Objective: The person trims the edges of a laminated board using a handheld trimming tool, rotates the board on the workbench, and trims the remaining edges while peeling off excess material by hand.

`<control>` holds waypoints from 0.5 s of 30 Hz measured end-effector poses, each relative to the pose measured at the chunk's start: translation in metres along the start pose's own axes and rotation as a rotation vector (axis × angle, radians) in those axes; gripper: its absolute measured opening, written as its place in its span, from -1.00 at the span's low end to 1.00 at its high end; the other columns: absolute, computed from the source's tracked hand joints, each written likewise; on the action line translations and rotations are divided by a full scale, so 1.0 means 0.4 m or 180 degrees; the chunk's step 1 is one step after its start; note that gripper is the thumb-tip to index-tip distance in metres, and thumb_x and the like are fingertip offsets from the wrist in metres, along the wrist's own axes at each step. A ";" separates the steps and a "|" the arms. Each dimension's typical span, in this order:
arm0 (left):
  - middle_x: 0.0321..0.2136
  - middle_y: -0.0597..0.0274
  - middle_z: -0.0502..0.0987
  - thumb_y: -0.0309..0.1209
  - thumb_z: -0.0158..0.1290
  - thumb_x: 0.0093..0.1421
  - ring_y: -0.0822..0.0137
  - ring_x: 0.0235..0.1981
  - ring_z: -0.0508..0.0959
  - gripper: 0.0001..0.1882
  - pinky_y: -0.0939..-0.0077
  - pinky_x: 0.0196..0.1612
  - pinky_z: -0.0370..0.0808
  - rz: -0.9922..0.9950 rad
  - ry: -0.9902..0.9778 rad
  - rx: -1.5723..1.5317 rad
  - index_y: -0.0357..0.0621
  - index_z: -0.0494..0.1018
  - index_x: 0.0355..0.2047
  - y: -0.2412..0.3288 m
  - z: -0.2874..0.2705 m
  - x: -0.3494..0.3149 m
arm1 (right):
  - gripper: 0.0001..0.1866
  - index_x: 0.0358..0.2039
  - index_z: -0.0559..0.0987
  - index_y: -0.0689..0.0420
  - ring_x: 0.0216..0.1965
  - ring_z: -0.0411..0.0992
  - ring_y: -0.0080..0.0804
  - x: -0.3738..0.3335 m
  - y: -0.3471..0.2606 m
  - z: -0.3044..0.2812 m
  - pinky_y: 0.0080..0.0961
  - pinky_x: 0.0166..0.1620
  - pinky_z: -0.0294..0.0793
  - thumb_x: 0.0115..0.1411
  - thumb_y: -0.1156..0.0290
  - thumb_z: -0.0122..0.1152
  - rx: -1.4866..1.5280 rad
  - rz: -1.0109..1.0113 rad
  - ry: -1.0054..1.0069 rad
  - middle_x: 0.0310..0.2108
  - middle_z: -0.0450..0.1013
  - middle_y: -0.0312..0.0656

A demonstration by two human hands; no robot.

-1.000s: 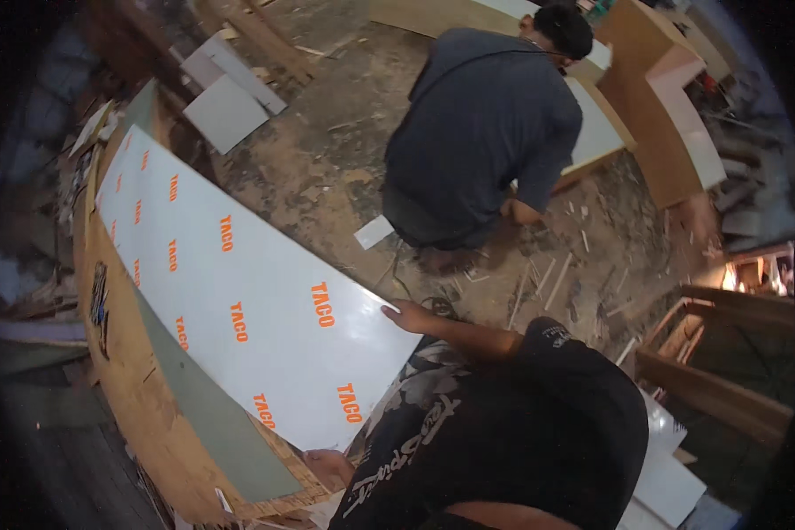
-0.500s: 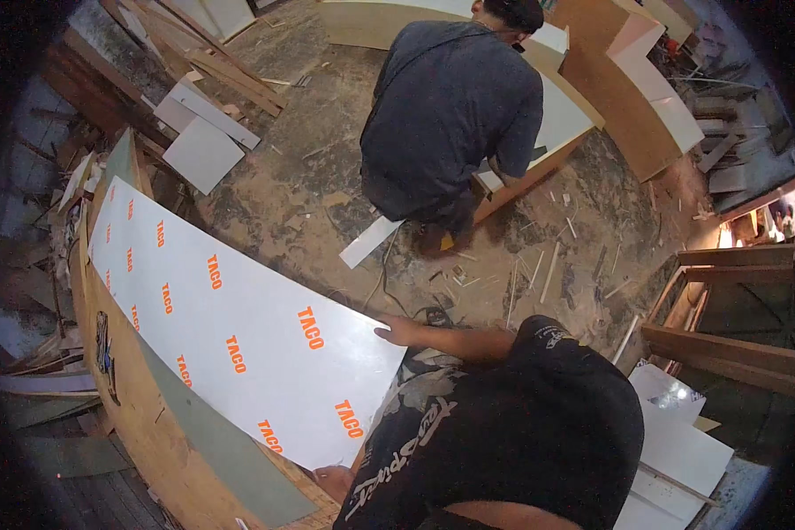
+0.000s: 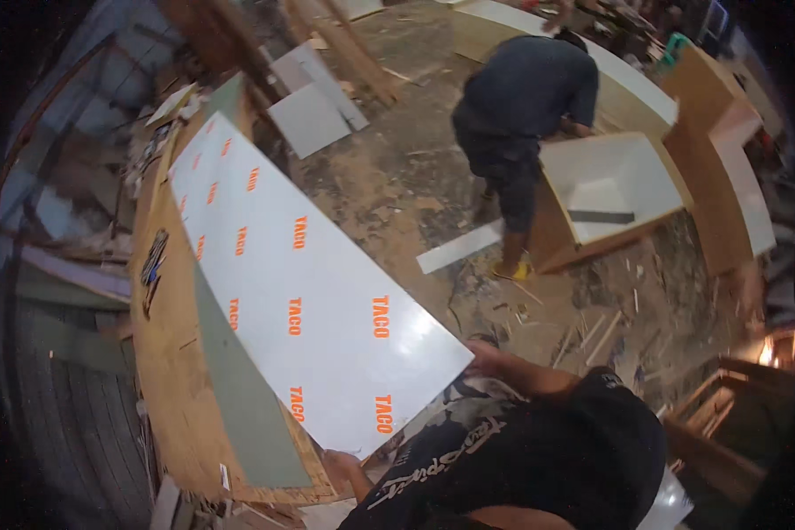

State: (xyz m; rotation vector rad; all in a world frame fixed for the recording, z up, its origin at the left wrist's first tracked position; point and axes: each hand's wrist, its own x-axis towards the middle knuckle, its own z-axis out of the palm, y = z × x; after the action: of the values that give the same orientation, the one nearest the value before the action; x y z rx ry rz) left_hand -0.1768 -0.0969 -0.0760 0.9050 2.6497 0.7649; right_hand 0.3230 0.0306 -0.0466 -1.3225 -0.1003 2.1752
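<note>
A long white panel [image 3: 327,327] with repeated orange lettering slants across the workbench, its near end held in front of my body. My right hand [image 3: 488,358] grips the panel's right near corner, fingers mostly hidden by its edge. At the lower near corner, my left hand [image 3: 346,466] is closed on the edge, with part of it under the panel. Beneath and left of the panel is the wooden workbench top [image 3: 172,371], bearing a grey-green strip [image 3: 247,415]. Whether the panel's far end touches the bench I cannot tell.
Dark hand tools [image 3: 154,269] lie on the workbench. Beyond it, a person in dark clothes [image 3: 521,97] bends over an open wooden box [image 3: 618,181] with a white inside. Curved wooden pieces [image 3: 715,168] stand behind. White boards [image 3: 314,115] and wood scraps [image 3: 592,336] lie on the floor.
My view has swung left, so the scene sits farther right. The other person has shifted, and more of the open box shows. Both my hands still hold the white panel.
</note>
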 end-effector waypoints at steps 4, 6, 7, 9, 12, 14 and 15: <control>0.07 -0.26 0.48 -0.09 -0.28 0.42 -0.12 0.08 0.50 -0.42 0.09 0.16 0.43 -0.0073 -0.0093 -0.0089 -0.40 0.44 0.08 -0.044 0.032 0.028 | -0.46 0.12 0.51 -0.06 -0.11 0.48 -0.24 -0.014 0.070 -0.012 -0.16 0.06 0.43 0.36 -0.18 -0.05 0.1051 -0.0270 -0.0603 -0.11 0.55 -0.23; 0.13 -0.15 0.46 -0.08 -0.31 0.43 -0.09 0.10 0.47 -0.42 0.00 0.20 0.39 0.0587 0.0352 0.0339 -0.31 0.40 0.16 -0.161 0.037 0.050 | -0.45 0.15 0.46 -0.02 0.03 0.43 -0.20 -0.027 0.081 0.112 -0.12 0.14 0.41 0.31 -0.11 0.11 0.1510 -0.0178 -0.0537 0.02 0.48 -0.20; 0.13 -0.14 0.45 -0.08 -0.30 0.43 -0.09 0.10 0.47 -0.42 0.01 0.20 0.39 0.0454 0.0277 0.0211 -0.30 0.40 0.17 -0.177 0.048 0.046 | -0.39 0.19 0.41 0.02 0.16 0.38 -0.16 -0.046 0.096 0.169 -0.08 0.22 0.40 0.25 -0.05 0.27 0.2063 -0.0188 -0.0326 0.15 0.41 -0.16; 0.13 -0.14 0.45 -0.07 -0.30 0.43 -0.08 0.11 0.47 -0.42 0.02 0.19 0.39 0.0154 -0.0036 -0.0270 -0.30 0.39 0.18 -0.124 0.080 0.042 | -0.42 0.22 0.35 0.03 0.22 0.35 -0.16 -0.065 0.110 0.231 -0.09 0.28 0.34 0.29 0.09 0.27 0.2307 -0.0325 -0.0195 0.16 0.41 -0.16; 0.14 -0.12 0.45 -0.06 -0.29 0.43 -0.07 0.11 0.47 -0.41 0.03 0.19 0.40 -0.0218 -0.0314 -0.0876 -0.29 0.37 0.19 -0.080 0.080 0.014 | -0.39 0.25 0.32 0.06 0.23 0.34 -0.16 -0.013 0.187 0.273 -0.07 0.31 0.28 0.31 0.05 0.23 0.1933 -0.0544 -0.0064 0.20 0.39 -0.14; 0.14 -0.12 0.45 -0.05 -0.29 0.43 -0.06 0.11 0.47 -0.40 0.04 0.18 0.40 -0.0412 -0.0551 -0.1281 -0.29 0.35 0.20 -0.054 0.083 0.006 | -0.46 0.18 0.41 0.03 0.19 0.37 -0.17 -0.038 0.183 0.337 -0.12 0.31 0.27 0.31 0.00 0.20 0.1920 -0.0384 0.0126 0.13 0.44 -0.23; 0.15 -0.11 0.44 -0.04 -0.29 0.43 -0.06 0.12 0.47 -0.40 0.04 0.18 0.40 -0.0521 -0.0690 -0.1507 -0.28 0.35 0.21 -0.036 0.080 0.000 | -0.46 0.18 0.40 0.03 0.19 0.37 -0.17 -0.025 0.194 0.339 -0.12 0.31 0.27 0.32 0.01 0.19 0.1908 -0.0281 0.0225 0.14 0.43 -0.22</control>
State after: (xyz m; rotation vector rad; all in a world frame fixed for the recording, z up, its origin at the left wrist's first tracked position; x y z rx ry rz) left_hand -0.1718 -0.0939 -0.1106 0.5956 2.1813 1.1148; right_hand 0.1794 -0.0075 0.0023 -1.0177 0.4761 1.8684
